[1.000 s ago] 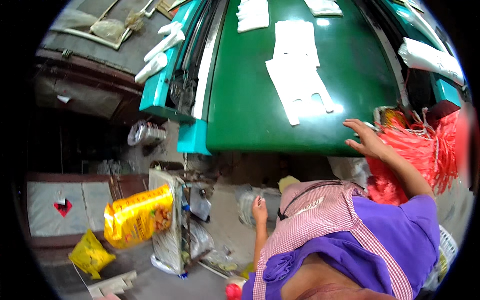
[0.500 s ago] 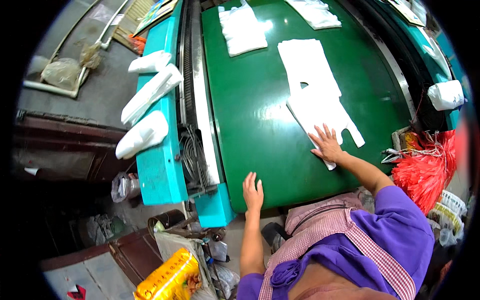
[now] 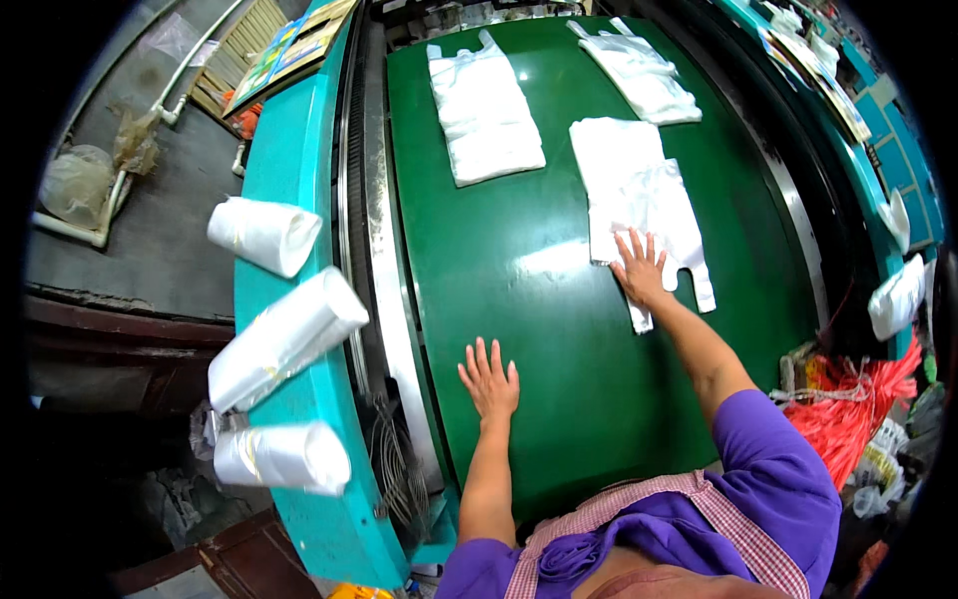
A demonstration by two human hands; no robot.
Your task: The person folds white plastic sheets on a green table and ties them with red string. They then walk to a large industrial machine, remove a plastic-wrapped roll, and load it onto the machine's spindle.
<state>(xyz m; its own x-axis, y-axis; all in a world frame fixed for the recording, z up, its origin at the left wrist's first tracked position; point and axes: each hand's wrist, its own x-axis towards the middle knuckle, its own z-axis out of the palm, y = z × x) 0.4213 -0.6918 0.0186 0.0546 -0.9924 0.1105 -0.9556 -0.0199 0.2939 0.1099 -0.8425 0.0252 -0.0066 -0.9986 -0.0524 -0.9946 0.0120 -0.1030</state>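
Can't make out any lettering on the white plastic bags (image 3: 624, 165), and the colourful panel (image 3: 289, 58) at upper left is too small to read. They're thin, slightly crinkled, with strap handles, overlapping flat on the green counter (image 3: 569, 419). Right hand's (image 3: 641, 275) spread over their near end; left hand's (image 3: 491, 387) palm-down, fingers apart, left of them.

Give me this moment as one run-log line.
left hand: spread over smooth green surface; right hand: on white plastic handled bags; beyond: two more white plastic bundles; turquoise side ledge: three white plastic rolls
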